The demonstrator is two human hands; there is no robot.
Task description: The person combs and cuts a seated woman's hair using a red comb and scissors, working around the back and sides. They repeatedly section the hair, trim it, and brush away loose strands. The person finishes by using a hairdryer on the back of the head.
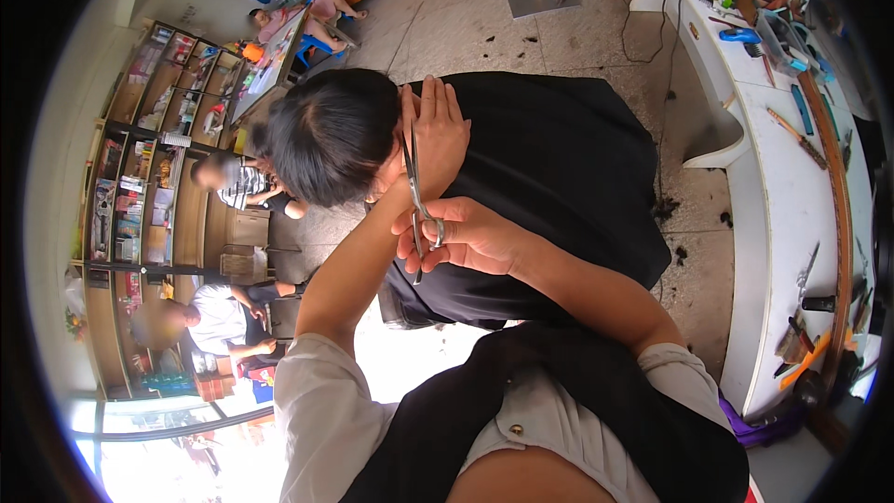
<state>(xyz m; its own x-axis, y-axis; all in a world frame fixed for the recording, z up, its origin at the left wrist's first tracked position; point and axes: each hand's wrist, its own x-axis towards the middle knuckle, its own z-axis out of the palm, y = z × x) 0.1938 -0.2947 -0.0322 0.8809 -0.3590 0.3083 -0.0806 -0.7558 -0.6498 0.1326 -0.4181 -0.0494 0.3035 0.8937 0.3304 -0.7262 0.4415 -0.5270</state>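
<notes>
A seated person with short dark hair [331, 135] is draped in a black cape [549, 177]. My left hand [440, 135] lies flat at the side of that person's head, its fingers stretched out and pointing away from me. My right hand [466, 237] grips metal scissors [413, 168], a finger through one of the handle rings. The long blades point up past my left wrist, beside the person's face, and look nearly closed together. Whether they touch any hair, I cannot tell.
To the right runs a white counter [750, 144] with a blue hair clipper [740, 35], combs and other tools. Shelves [140, 186] line the left wall, with people seated near them. A chair base [538, 0] stands at the back. Hair clippings [666, 210] dot the floor.
</notes>
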